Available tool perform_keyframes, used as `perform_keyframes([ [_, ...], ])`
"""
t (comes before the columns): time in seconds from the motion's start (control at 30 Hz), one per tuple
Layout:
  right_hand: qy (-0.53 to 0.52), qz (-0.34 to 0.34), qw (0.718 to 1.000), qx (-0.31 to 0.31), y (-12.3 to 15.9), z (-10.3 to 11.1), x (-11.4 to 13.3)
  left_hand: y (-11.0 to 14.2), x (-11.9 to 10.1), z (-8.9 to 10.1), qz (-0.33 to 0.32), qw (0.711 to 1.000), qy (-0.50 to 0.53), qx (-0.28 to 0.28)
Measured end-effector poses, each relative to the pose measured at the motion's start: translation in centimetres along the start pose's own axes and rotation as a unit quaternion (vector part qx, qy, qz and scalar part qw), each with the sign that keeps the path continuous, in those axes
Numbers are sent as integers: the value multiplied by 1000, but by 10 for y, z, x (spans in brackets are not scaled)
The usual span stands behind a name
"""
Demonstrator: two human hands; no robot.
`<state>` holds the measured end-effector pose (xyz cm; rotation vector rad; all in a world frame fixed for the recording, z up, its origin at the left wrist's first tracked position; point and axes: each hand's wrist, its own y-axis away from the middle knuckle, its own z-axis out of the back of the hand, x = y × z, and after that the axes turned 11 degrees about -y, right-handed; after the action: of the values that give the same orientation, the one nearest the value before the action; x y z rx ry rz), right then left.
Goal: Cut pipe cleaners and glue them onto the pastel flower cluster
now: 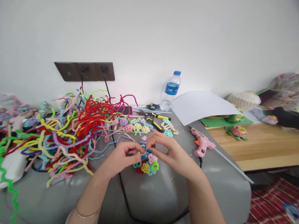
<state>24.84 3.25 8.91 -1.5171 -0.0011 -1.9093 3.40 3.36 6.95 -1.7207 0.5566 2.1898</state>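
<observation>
My left hand [130, 157] and my right hand [162, 148] meet over the grey table, each pinching with thumb and fingertips. Between the fingertips is a small blue pipe-cleaner piece [146, 151], mostly hidden by fingers and dark blue nails. Just below sits a bunch of pipe-cleaner flowers [145, 168] in yellow, green, pink, red and light blue. Whether the pinched piece is joined to this bunch I cannot tell. More loose pipe-cleaner flowers [137, 126] lie beyond my hands.
A tangled heap of pipe cleaners [72, 132] covers the left side. Pliers [155, 124] and a water bottle [172, 90] stand behind. At right are a pink glue gun [202, 142] with its stick, white paper [205, 105] and a wooden table [268, 145]. A black cable [123, 189] crosses the front.
</observation>
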Motion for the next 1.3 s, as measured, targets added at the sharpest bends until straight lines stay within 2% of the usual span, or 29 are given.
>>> perform_keyframes([
  [0.13, 17, 4, 1000, 11, 0, 0, 3, 1, 1, -2, 5, 1000, 31, -4],
  [0.23, 38, 21, 999, -16, 1, -4, 4, 1, 1, -5, 2, 998, 54, -26],
  [0.47, 108, 117, 975, -155, 5, -24, -5, -2, 2, -27, -15, 979, 166, -120],
  [0.67, 107, 148, 940, -289, 8, -54, -14, -5, -9, -55, -37, 951, 244, -187],
  [0.8, 113, 158, 920, -340, 8, -65, -19, -3, -8, -60, -41, 944, 257, -202],
  [0.9, 78, 134, 939, -305, 9, -52, -20, 1, -3, -46, -36, 953, 239, -184],
  [1.0, 58, 93, 968, -224, 11, -28, -16, 4, 1, -25, -26, 964, 205, -165],
  [1.1, 80, 79, 981, -160, 12, -11, -7, 5, -1, -10, -16, 985, 120, -123],
  [1.2, 98, 75, 986, -112, 11, -6, -1, 4, -6, -6, -8, 997, 60, -53],
  [1.3, 106, 79, 988, -84, 9, -7, 2, 2, -8, -8, -8, 998, 51, -26],
])
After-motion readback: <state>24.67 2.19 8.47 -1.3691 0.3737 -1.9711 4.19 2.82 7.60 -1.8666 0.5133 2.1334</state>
